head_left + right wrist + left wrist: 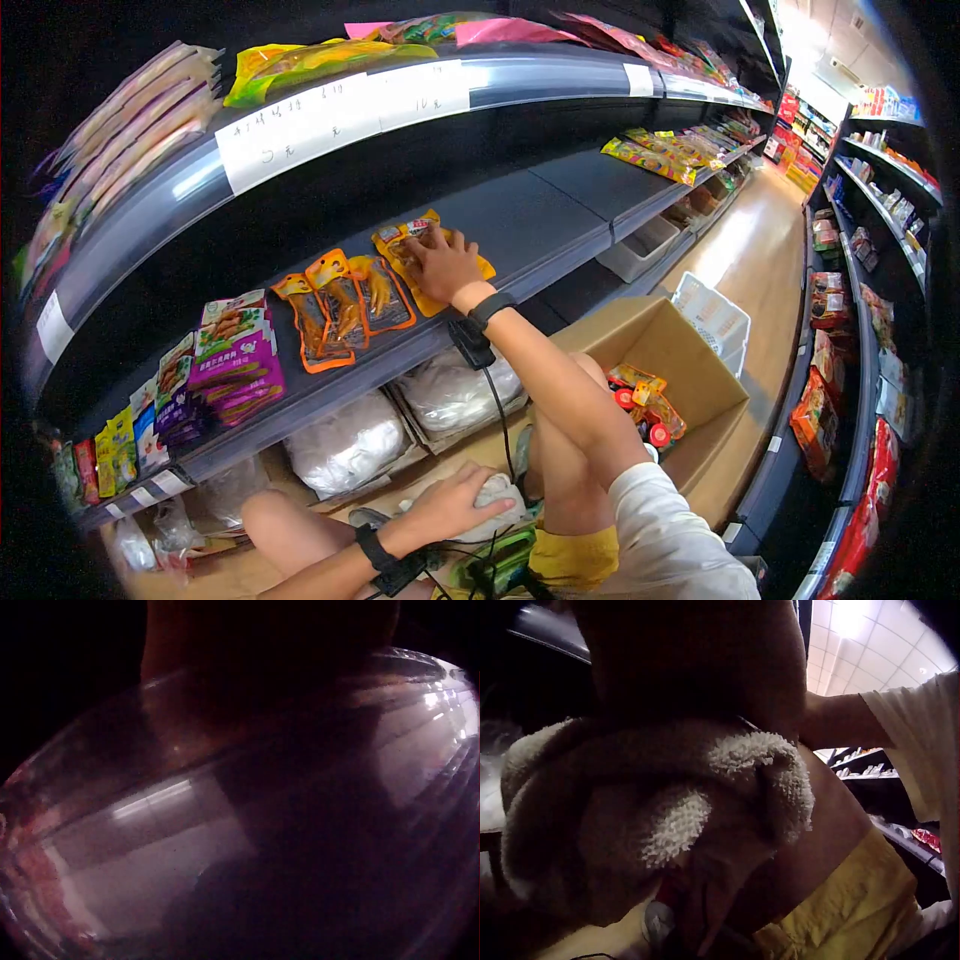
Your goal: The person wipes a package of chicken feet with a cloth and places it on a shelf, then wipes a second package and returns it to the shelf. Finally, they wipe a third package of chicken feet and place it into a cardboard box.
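Over a yellow snack packet on the dark shelf lies my right hand, its fingers spread across the top and gripping it. In the right wrist view the packet's clear film fills most of the dark picture, with part of the hand behind it. To its left, several orange-edged packets of brown food lie side by side. Low in front of me, my left hand holds a bunched white terry cloth. The left wrist view shows the cloth's looped pile close up, mostly in shadow.
Purple packets are stacked at the shelf's left. Below, boxes hold clear plastic bags. A cardboard box with red-capped jars and orange packets stands by my knee, a white basket behind it. The upper shelf edge overhangs.
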Demonstrator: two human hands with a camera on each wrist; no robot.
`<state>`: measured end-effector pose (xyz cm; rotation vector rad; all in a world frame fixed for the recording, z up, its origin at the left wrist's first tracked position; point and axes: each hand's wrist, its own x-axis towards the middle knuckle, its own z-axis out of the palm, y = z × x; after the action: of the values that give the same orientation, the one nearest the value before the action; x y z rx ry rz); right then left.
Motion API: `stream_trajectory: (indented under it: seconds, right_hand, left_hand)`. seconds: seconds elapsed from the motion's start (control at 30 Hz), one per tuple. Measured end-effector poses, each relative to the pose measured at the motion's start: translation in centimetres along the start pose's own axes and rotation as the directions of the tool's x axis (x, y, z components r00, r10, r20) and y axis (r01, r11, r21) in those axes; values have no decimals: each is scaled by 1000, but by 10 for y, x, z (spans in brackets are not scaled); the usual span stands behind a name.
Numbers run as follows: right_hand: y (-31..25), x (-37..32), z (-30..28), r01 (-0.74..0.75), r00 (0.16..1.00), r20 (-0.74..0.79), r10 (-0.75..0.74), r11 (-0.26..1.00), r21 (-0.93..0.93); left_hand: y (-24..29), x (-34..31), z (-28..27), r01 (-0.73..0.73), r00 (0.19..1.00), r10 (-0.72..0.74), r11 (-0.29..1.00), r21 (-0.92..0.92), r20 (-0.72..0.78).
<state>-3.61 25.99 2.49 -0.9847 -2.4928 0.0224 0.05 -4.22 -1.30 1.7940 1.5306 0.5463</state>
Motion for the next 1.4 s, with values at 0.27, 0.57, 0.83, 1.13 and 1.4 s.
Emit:
stream_trajectory:
  seconds: [0.27, 0.57, 0.83, 1.13, 1.4]
  right_hand:
    - [-3, 1, -1, 31, 999, 47, -26, 994, -102]
    - [-6, 4, 2, 37, 998, 58, -32, 995, -91]
    - [-10, 0, 8, 27, 1000, -5, -28, 991, -131]
    - [-12, -1, 10, 8, 1000, -19, -11, 991, -135]
    - [-11, -1, 10, 18, 1000, -5, -18, 998, -65]
  left_hand:
    - [-4, 2, 4, -54, 999, 54, 998, 45, 3]
    - [-6, 3, 9, -91, 996, 91, 994, 59, 1]
    - [-5, 5, 13, -78, 996, 72, 991, 109, 61]
    - [-4, 2, 18, -124, 992, 119, 986, 111, 45]
    - [1, 0, 11, -138, 990, 141, 984, 109, -21]
